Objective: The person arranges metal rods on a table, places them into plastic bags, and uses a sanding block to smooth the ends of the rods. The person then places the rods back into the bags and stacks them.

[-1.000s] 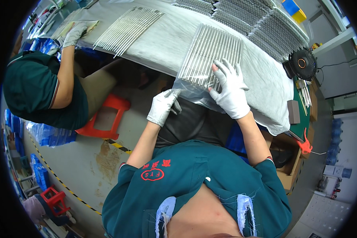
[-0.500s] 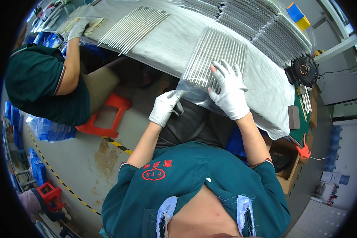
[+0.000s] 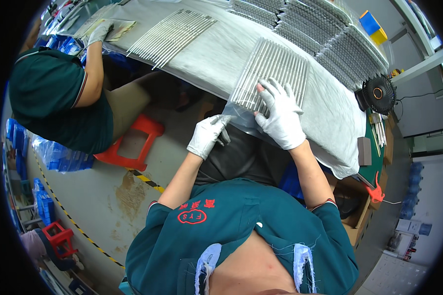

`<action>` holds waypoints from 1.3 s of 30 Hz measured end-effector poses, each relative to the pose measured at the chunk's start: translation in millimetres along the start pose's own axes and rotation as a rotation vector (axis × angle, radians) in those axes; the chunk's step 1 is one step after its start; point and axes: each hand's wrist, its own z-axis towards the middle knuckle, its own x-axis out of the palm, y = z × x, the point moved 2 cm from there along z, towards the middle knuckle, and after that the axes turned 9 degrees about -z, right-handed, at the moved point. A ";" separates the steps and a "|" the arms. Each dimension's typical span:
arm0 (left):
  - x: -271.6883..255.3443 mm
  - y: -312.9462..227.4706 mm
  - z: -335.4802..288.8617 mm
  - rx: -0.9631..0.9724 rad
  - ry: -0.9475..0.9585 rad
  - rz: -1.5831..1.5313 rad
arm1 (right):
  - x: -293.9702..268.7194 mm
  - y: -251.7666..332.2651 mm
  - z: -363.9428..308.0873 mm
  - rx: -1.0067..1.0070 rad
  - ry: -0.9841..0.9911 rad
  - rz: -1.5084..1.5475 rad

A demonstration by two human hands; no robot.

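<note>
A row of slim silvery metal rods [image 3: 261,66] lies side by side on a clear plastic bag [image 3: 238,114] at the table's near edge. My right hand [image 3: 281,120], in a pale glove with a bare fingertip showing, rests over the near ends of the rods with its fingers spread. At the bag's near left corner, my gloved left hand [image 3: 206,136] has its fingers bent and closed on the plastic edge. Its thumb is partly hidden.
Another row of rods [image 3: 172,37] lies farther left on the white-covered table [image 3: 330,110]. Stacked grey packs [image 3: 325,37] line the far side. A black fan [image 3: 378,93] stands at right. On the left a co-worker [image 3: 59,98] sits by a red stool [image 3: 138,142].
My right hand has slid slightly left and toward me over the rods. My left hand keeps its place at the bag's corner. The whole view has shifted a little.
</note>
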 end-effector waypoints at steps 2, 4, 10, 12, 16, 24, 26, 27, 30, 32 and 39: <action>-0.5 0.5 0.3 -0.008 -0.002 -0.005 | -0.5 2.9 3.4 -0.004 0.005 -0.025; -2.3 4.0 1.9 -0.016 -0.008 -0.005 | -0.3 3.4 4.2 -0.008 0.003 -0.029; -3.2 4.8 1.7 -0.049 -0.018 0.000 | 1.8 5.6 7.9 -0.025 0.005 -0.015; -3.0 2.4 1.4 -0.044 -0.013 0.016 | 1.7 7.1 10.4 -0.032 0.013 -0.023; -4.3 -0.5 0.7 -0.012 0.000 0.047 | 3.9 7.4 10.6 -0.038 0.020 -0.021; -2.6 -3.8 -0.4 0.011 -0.058 0.015 | 5.7 12.3 19.0 -0.070 0.014 -0.024; -3.6 -3.4 0.0 0.002 -0.060 0.026 | 5.8 13.4 19.1 -0.081 0.013 -0.029; -4.5 -3.5 0.0 -0.002 -0.056 0.036 | 6.7 12.9 19.5 -0.082 0.018 -0.019; -3.7 -5.2 -0.9 -0.001 -0.061 0.038 | 8.3 12.4 21.6 -0.090 0.030 0.005; -2.8 -6.0 -0.9 -0.004 -0.065 0.038 | 8.3 14.9 24.3 -0.100 0.039 0.013; -4.5 -3.1 1.6 -0.005 -0.057 0.038 | 11.7 16.6 25.5 -0.115 0.036 0.030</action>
